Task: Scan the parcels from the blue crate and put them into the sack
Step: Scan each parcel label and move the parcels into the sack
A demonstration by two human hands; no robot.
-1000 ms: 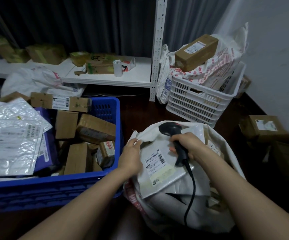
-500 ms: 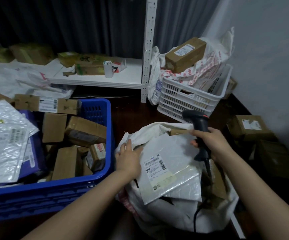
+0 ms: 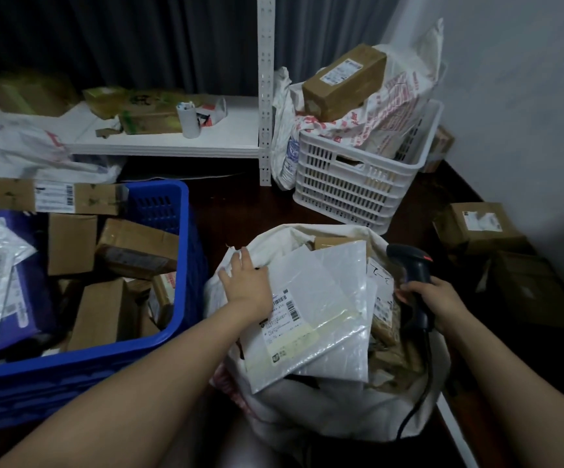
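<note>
Left hand (image 3: pixel 245 288): your fingers lie flat and spread on the white mailer (image 3: pixel 321 309), gripping nothing, probably just pressing it down into the pile.
Right hand (image 3: pixel 437 300): wrapped round the scanner (image 3: pixel 412 265) handle, held off past the right rim of the sack (image 3: pixel 307 410), likely to keep it out of the way.
Mailer: on top of the sack, label up.
Blue crate (image 3: pixel 71 376): just left of the sack, lots of boxes (image 3: pixel 71 244) inside, so you're nowhere near done imo.

The crate (image 3: pixel 179 332) runs off the left edge, the left hand (image 3: pixel 246 285) covers a corner of the label (image 3: pixel 289 327), its print unreadably small, and the right hand (image 3: pixel 434 302) hides part of the scanner (image 3: pixel 412 265).
</note>
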